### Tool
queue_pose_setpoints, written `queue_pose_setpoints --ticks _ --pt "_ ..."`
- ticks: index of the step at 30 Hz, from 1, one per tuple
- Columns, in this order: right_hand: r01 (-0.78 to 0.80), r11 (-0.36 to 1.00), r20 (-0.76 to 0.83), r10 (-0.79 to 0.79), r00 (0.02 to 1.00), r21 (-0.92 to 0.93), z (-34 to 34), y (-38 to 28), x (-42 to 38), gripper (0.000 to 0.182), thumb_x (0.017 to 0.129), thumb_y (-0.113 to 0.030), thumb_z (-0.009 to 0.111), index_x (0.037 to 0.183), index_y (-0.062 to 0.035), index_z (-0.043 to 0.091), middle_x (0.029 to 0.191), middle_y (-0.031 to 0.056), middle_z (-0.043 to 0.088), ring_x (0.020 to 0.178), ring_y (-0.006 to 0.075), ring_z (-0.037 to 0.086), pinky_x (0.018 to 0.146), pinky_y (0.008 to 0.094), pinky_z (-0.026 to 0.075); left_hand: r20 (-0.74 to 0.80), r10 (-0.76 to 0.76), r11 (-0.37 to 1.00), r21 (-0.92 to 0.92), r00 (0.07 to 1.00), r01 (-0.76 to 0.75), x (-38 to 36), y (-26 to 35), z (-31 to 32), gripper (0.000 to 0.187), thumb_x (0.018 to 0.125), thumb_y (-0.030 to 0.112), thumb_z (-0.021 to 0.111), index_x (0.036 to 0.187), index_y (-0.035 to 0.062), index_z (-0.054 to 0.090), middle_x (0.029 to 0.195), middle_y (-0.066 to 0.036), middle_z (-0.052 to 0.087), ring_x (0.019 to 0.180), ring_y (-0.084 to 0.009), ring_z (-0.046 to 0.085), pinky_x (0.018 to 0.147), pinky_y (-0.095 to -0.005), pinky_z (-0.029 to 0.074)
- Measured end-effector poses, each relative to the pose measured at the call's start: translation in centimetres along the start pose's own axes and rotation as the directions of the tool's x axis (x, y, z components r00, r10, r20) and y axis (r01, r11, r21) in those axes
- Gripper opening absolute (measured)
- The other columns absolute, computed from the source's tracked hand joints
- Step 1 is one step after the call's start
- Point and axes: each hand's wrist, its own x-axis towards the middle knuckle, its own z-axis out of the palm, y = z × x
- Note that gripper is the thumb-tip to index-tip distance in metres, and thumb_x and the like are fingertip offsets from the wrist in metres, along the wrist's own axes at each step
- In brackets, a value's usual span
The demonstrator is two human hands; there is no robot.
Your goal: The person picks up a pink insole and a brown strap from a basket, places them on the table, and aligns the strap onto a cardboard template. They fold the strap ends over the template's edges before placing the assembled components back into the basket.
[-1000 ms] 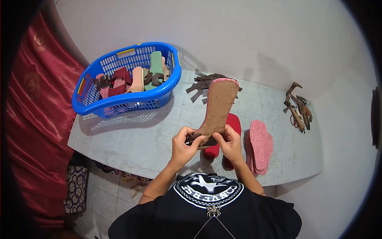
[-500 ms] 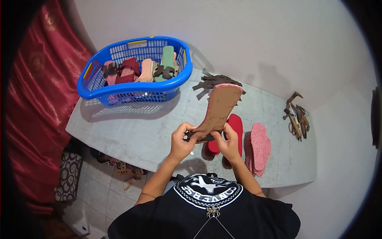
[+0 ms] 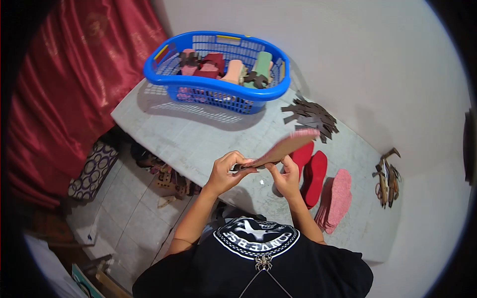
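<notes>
A pink-edged sole with a brown underside (image 3: 289, 145) is held up at a slant over the table's near side. My left hand (image 3: 228, 173) grips its near end at the left, together with a dark strap piece (image 3: 242, 168). On the right, my right hand (image 3: 285, 177) pinches the same end between thumb and fingers. Red soles (image 3: 315, 179) lie just beyond and right of my right hand, partly covered by the raised sole. A stack of pink soles (image 3: 339, 198) is farther right. Dark strips (image 3: 314, 118) lie heaped behind the held sole.
A blue basket (image 3: 216, 89) with several slippers stands on the back left of the grey table (image 3: 149, 111). Hand tools (image 3: 387, 180) lie near the right edge, by the wall. A red curtain (image 3: 84, 89) hangs at the left.
The held sole has tipped, so its underside shows more edge-on. The view has turned, and the basket, strips and soles appear farther right. Both hands keep their grip.
</notes>
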Motion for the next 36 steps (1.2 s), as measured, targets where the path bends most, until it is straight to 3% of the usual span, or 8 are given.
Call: queue_pose_setpoints --ticks 9,13,15,23,27,28,32,36 --pt "0.316 0.945 0.175 -0.325 0.929 0.079 4.2 -0.1 1.8 0.029 0.075 0.000 0.057 0.103 -0.0049 0.058 0.114 0.0132 0.051 0.104 0.0222 0.050 0.086 0.0331 0.041 -0.127 0.359 0.770 0.600 0.924 -0.217 -2.5 1.4 -6.0 0.017 0.060 0.007 0.071 0.062 0.0167 0.057 0.084 0.004 0.064 0.095 -0.0181 0.055 0.087 -0.0360 0.029" --pt "-0.165 0.817 0.204 0.060 0.977 0.552 5.1 0.1 1.6 0.030 0.087 -0.007 0.045 0.116 -0.0009 0.045 0.106 0.0080 0.053 0.100 0.0142 0.051 0.081 0.0282 0.043 -0.244 0.440 0.690 0.707 0.864 -0.152 -2.6 0.8 -8.4 0.019 0.056 0.006 0.073 0.061 0.0171 0.058 0.097 0.001 0.061 0.103 -0.0236 0.047 0.086 -0.0361 0.031" --pt "-0.548 0.644 0.566 0.209 0.797 0.534 4.9 0.3 1.6 0.029 0.088 -0.010 0.046 0.115 0.0001 0.046 0.100 0.0049 0.055 0.094 0.0105 0.052 0.077 0.0247 0.043 -0.331 0.427 0.665 0.746 0.841 -0.044 -2.5 0.5 -9.7 0.019 0.055 0.004 0.073 0.061 0.0159 0.058 0.098 0.000 0.060 0.105 -0.0246 0.045 0.086 -0.0360 0.032" --pt "-0.557 0.680 0.634 0.171 0.754 0.478 9.0 -0.7 2.7 0.031 0.083 -0.006 0.054 0.112 0.0015 0.046 0.094 0.0047 0.057 0.084 0.0071 0.054 0.074 0.0196 0.043 -0.338 0.420 0.637 0.771 0.842 -0.007 0.0 -1.3 -12.8 0.034 0.058 -0.005 0.065 0.087 0.0131 0.061 0.114 -0.009 0.048 0.111 -0.0306 0.037 0.093 -0.0393 0.030" --pt "-0.550 0.649 0.575 0.206 0.792 0.525 11.5 -0.3 4.4 0.031 0.083 -0.005 0.054 0.112 0.0021 0.045 0.094 0.0053 0.057 0.084 0.0078 0.054 0.075 0.0204 0.043 -0.600 0.207 0.901 0.425 0.773 0.089 0.5 -4.3 -12.4 0.060 0.070 -0.009 0.053 0.125 0.0016 0.030 0.122 -0.014 0.036 0.114 -0.0266 0.036 0.092 -0.0360 0.034" --pt "-0.517 0.659 0.534 0.201 0.821 0.547 12.3 0.3 4.9 0.031 0.083 -0.005 0.053 0.113 0.0023 0.045 0.095 0.0055 0.057 0.085 0.0082 0.054 0.076 0.0206 0.043 -0.618 -0.013 0.997 0.054 0.786 0.060 0.6 -4.7 -12.3 0.049 0.076 -0.006 0.050 0.122 0.0001 0.034 0.120 -0.013 0.040 0.109 -0.0217 0.040 0.089 -0.0324 0.036" --pt "-0.446 0.678 0.454 0.182 0.872 0.584 15.5 1.5 8.2 0.033 0.084 -0.005 0.053 0.114 0.0025 0.044 0.096 0.0060 0.057 0.087 0.0089 0.054 0.077 0.0211 0.043 -0.249 -0.580 0.728 -0.586 0.775 0.356 1.7 -4.9 -14.0 0.025 0.087 0.003 0.046 0.111 -0.0035 0.046 0.105 -0.008 0.053 0.090 -0.0090 0.052 0.077 -0.0228 0.041" --pt "-0.397 0.727 0.434 0.151 0.888 0.560 18.1 2.7 12.2 0.033 0.083 -0.006 0.053 0.115 0.0016 0.045 0.096 0.0049 0.057 0.088 0.0092 0.054 0.079 0.0216 0.042 -0.244 -0.391 0.888 -0.352 0.887 0.294 5.8 -7.6 -16.5 0.017 0.084 0.006 0.053 0.099 -0.0025 0.053 0.090 -0.004 0.060 0.080 -0.0062 0.054 0.071 -0.0195 0.043"
